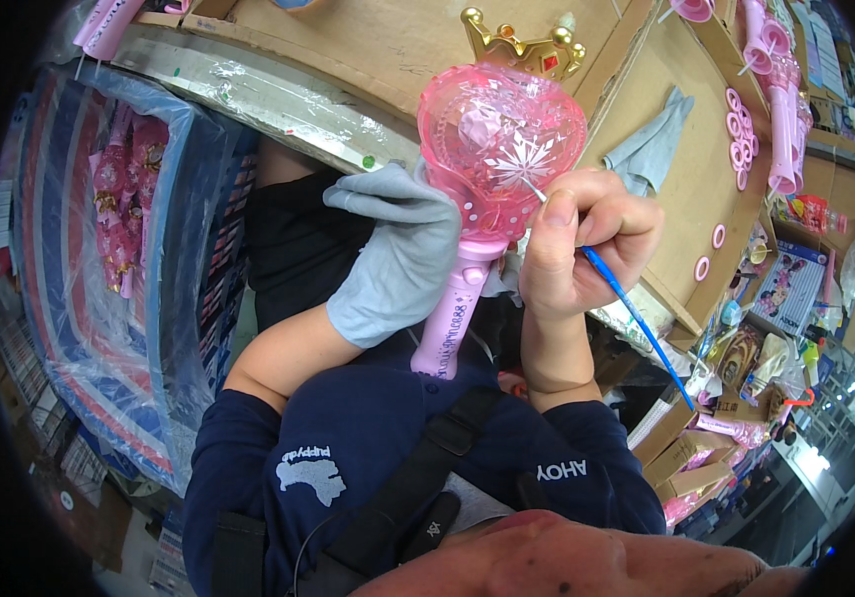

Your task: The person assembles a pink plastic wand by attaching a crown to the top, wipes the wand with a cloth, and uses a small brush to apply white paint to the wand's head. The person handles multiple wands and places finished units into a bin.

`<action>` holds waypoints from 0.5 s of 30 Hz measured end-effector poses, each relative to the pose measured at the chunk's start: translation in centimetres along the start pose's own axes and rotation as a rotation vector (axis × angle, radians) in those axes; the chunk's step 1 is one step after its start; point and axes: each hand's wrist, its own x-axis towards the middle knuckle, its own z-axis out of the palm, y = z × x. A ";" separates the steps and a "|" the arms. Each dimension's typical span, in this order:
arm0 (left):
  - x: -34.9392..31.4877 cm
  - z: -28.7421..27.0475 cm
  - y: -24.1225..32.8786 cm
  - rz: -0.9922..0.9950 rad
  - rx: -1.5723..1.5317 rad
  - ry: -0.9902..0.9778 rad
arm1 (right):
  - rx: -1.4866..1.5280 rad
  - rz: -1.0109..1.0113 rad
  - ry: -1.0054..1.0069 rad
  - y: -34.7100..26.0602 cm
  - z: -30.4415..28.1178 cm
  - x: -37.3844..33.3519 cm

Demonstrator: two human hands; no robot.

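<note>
A pink toy wand [452, 298] stands upright before my chest, its clear heart-shaped head [467, 109] topped by a gold crown [527, 52] with a red gem. My left hand [397, 239], in a light grey glove, grips the wand at the lower left side of the heart; some of its fingers are hidden behind the head. Bare and closed, my right hand [586, 234] pinches a thin blue paintbrush [636, 323]. The brush's tip is at the white snowflake [525, 159] on the heart's front, where I cannot tell whether it touches.
Ahead is a wooden worktable [378, 50] with raised edges. A grey cloth [651, 144] and several pink rings [741, 139] lie on its right part, beside pink wand handles [780, 109]. At left, a plastic-lined blue bin [174, 249] holds several finished-looking wands [129, 199].
</note>
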 end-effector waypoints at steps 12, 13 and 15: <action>0.1 0.2 -0.1 -0.003 0.006 0.008 | -0.039 -0.038 -0.077 0.1 -0.4 0.2; 0.1 0.3 -0.1 -0.003 0.007 0.009 | -0.037 -0.039 -0.080 0.1 -0.4 0.2; 0.1 0.3 -0.1 -0.004 0.008 0.010 | -0.039 -0.041 -0.081 0.1 -0.5 0.2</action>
